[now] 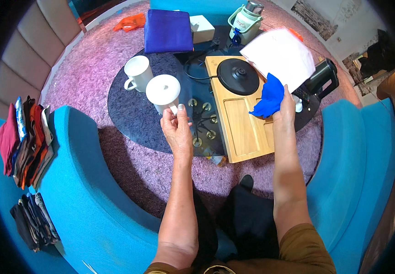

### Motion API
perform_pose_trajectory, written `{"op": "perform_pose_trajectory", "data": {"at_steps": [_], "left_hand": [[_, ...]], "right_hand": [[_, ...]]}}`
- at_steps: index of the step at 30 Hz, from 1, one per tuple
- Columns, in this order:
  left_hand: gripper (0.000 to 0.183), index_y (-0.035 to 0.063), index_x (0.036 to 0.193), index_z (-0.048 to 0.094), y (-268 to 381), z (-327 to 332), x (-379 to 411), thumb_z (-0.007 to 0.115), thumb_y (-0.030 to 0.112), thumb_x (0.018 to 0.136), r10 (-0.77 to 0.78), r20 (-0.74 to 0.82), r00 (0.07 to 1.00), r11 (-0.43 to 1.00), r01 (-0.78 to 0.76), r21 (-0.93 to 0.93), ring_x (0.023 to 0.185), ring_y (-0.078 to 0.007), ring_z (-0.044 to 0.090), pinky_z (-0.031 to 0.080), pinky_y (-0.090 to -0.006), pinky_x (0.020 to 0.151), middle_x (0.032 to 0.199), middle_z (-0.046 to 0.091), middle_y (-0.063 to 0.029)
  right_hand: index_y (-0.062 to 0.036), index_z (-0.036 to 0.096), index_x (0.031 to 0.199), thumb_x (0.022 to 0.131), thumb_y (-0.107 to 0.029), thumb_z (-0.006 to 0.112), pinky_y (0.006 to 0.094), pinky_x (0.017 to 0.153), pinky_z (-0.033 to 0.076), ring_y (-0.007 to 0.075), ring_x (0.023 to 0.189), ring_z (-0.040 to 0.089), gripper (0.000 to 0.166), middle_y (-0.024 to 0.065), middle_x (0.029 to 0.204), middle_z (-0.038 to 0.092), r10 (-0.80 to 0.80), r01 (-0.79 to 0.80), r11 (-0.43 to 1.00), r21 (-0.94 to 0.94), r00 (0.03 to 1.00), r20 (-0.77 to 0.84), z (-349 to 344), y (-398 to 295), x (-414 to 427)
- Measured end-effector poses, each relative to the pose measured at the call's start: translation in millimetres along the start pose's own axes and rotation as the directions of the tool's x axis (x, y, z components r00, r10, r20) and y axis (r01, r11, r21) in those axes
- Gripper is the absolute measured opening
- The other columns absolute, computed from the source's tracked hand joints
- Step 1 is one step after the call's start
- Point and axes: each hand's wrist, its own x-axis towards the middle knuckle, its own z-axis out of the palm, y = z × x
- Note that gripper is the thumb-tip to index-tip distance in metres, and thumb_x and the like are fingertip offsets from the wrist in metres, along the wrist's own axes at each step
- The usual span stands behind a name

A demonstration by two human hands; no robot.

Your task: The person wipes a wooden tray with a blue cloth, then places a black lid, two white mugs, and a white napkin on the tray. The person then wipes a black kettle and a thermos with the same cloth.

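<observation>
My left hand (177,128) grips the handle of a white lidded mug (163,90) at the glass table (142,138). A second white mug (138,70) stands just behind it to the left. In my right hand (285,107) is a bunched blue cloth (270,97), held over the right edge of a wooden tea tray (243,132). On the tray's far part rests a black round kettle base (238,76) with a cord. A white sheet-like thing (279,56) lies beyond the cloth; whether my hand touches it is hidden.
A black electric kettle (322,77) is at the right, near a remote control. Farther back are a purple-blue folded item (168,30), a white box (202,29) and a pale green flask (247,24). Blue sofa sections (81,164) curve on both sides, with folded clothes (29,144) at left.
</observation>
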Motion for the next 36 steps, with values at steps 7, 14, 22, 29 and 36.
{"op": "perform_pose_trajectory", "data": {"at_steps": [7,14,22,29,36], "left_hand": [[0.027,0.0028,0.101,0.060,-7,-4,4,0.058,0.029,0.100,0.029,0.013,0.999,0.999,-0.029,-0.022,0.071,-0.0068,0.056,0.050,-0.0227,0.058,0.095,0.049,-0.0024],[0.029,0.0052,0.090,0.061,0,-11,1,0.058,0.032,0.101,0.011,0.014,1.000,1.000,-0.011,-0.009,0.063,-0.0072,0.055,0.048,-0.0230,0.055,0.081,0.054,-0.0010],[0.029,0.0085,0.081,0.058,7,-17,-5,0.058,0.029,0.100,-0.067,0.177,0.982,0.997,0.058,0.055,0.061,-0.0080,0.056,0.046,-0.0228,0.053,0.071,0.056,-0.0002],[0.028,0.0085,0.078,0.057,8,-10,-13,0.057,0.027,0.099,-0.133,0.282,0.950,0.991,0.119,0.066,0.060,-0.0068,0.055,0.044,-0.0218,0.053,0.071,0.055,0.0003],[0.031,0.0063,0.075,0.055,14,-7,-15,0.058,0.026,0.098,-0.158,0.329,0.931,0.986,0.132,0.102,0.058,-0.0049,0.052,0.041,-0.0213,0.051,0.070,0.051,0.0024]], "right_hand": [[-0.0005,0.057,0.125,0.106,-0.032,0.044,0.0446,0.092,0.053,0.0297,0.108,0.064,0.039,0.0150,0.123,0.064,0.211,-0.242,0.958,0.153,0.959,0.192,-30,-2,41],[-0.0027,0.057,0.129,0.103,-0.035,0.051,0.0396,0.093,0.052,0.0250,0.106,0.063,0.041,0.0117,0.121,0.064,0.139,-0.145,0.984,0.099,0.988,0.066,-28,2,-42],[-0.0132,0.056,0.133,0.090,-0.015,0.063,0.0425,0.108,0.035,0.0303,0.128,0.047,0.044,0.0116,0.135,0.053,-0.012,0.820,-0.114,-0.561,0.563,0.826,-9,15,-145],[-0.0100,0.058,0.121,0.085,-0.008,0.066,0.0447,0.086,0.047,0.0343,0.105,0.056,0.037,0.0117,0.115,0.057,-0.053,0.809,-0.079,-0.582,0.580,0.813,2,9,-161],[-0.0017,0.061,0.105,0.092,-0.019,0.063,0.0380,0.070,0.050,0.0275,0.078,0.064,0.021,0.0141,0.085,0.063,-0.117,0.605,0.477,-0.638,0.763,0.635,1,9,-162]]}}
